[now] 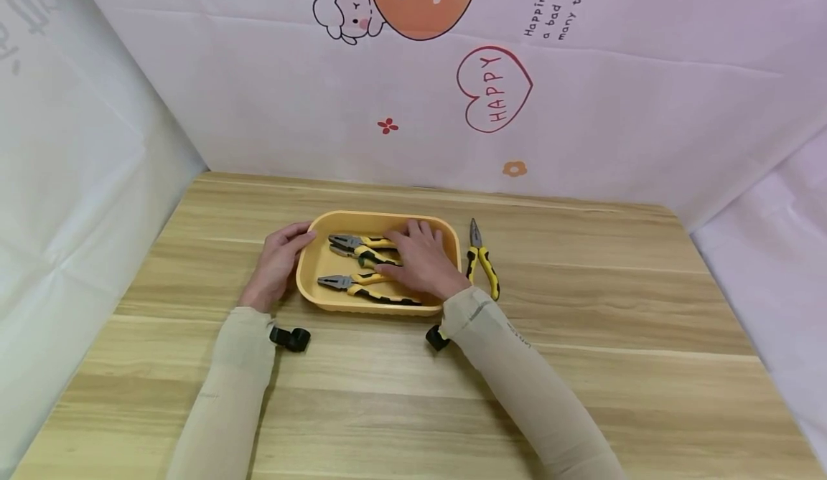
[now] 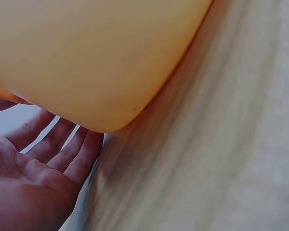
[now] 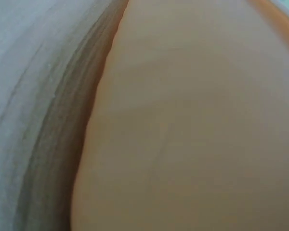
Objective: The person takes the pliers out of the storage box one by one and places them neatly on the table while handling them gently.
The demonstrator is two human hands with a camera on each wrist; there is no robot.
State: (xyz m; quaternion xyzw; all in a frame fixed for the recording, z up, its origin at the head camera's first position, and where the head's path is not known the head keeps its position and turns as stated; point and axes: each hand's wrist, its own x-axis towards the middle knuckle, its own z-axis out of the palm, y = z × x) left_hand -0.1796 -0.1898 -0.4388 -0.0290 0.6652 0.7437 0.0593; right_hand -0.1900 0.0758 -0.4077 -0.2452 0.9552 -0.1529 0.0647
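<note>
A yellow plastic bin (image 1: 375,311) stands on the wooden table, with several pliers inside. The person's left hand (image 1: 274,261) grips its left end, thumb over the rim and fingers along the outer wall. Reaching into the bin's right half, the right hand (image 1: 423,259) lies over the handles of the upper pliers (image 1: 345,242), fingers spread. Its thumb is near the lower combination pliers (image 1: 336,283), whose jaws point left. A dark green piece (image 1: 367,260) shows by the thumb. In the right wrist view, only the bin's outer wall (image 3: 183,120) and the tabletop appear; the hand is unseen.
Long-nose pliers (image 1: 482,261) with yellow and black handles lie on the table (image 1: 581,308), just right of the bin, nose toward the back. A white printed cloth (image 1: 291,107) hangs behind the table. More white cloth stands at both sides.
</note>
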